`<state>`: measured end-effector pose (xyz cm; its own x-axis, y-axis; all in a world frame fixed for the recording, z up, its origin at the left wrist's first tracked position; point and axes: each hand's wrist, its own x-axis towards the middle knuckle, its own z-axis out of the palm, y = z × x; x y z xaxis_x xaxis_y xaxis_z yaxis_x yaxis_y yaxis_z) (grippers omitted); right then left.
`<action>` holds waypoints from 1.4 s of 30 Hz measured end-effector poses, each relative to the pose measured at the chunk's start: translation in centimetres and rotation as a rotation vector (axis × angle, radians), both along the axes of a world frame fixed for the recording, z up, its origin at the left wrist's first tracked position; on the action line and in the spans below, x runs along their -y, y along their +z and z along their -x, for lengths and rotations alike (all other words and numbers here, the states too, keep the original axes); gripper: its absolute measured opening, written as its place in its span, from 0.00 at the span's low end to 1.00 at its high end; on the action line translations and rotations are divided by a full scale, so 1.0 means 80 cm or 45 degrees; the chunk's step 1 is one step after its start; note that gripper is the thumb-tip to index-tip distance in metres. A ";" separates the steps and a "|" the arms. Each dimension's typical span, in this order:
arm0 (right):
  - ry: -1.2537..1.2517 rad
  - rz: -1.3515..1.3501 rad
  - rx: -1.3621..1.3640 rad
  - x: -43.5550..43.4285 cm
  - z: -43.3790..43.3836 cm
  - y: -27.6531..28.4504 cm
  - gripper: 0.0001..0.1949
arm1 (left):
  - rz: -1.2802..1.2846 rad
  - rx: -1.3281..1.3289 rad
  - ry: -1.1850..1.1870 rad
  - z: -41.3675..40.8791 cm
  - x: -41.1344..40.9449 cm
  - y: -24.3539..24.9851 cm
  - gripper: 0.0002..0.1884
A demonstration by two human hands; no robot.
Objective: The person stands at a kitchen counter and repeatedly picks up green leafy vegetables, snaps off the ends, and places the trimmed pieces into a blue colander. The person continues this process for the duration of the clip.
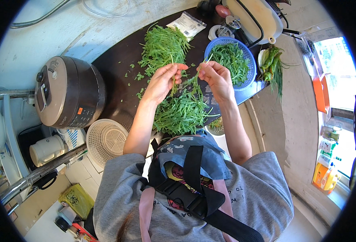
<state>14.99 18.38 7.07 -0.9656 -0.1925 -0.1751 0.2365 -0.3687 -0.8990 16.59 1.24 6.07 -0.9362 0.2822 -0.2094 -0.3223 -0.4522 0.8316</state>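
My left hand [165, 80] pinches a thin green sprig by its stem, the forefinger pointing right. Close beside it, my right hand [216, 79] holds a leafy green sprig [196, 84] between thumb and fingertips, its leaves hanging down between the hands. Beyond my left hand lies a large heap of leafy greens [164, 45] on the dark table. Another pile of leafy greens [181, 113] rests at the near edge, below both hands. A blue plastic colander [251, 62] with leafy greens in it stands just beyond and right of my right hand.
A pressure cooker [70, 92] stands left, with an empty beige plastic basket [106, 139] near it. At the table's far side are a plastic packet [187, 25], a glass jar [224, 31] and a red onion [223, 11]. Green peppers [270, 65] lie right. A white bin [220, 137] sits below the edge.
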 end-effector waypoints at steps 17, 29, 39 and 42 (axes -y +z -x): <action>0.156 -0.290 -0.226 -0.058 -0.001 -0.007 0.07 | -0.130 0.145 -0.267 0.007 -0.020 -0.003 0.17; 0.011 0.859 0.444 -0.056 -0.033 -0.043 0.06 | 0.273 -0.488 -0.798 0.020 -0.053 -0.021 0.15; 0.239 -0.637 0.174 -0.066 -0.094 -0.142 0.06 | 0.862 -0.778 -0.528 0.152 -0.170 -0.078 0.42; 0.378 -1.260 -0.245 -0.029 -0.111 -0.162 0.09 | 0.511 -0.634 -0.278 0.148 -0.112 -0.091 0.27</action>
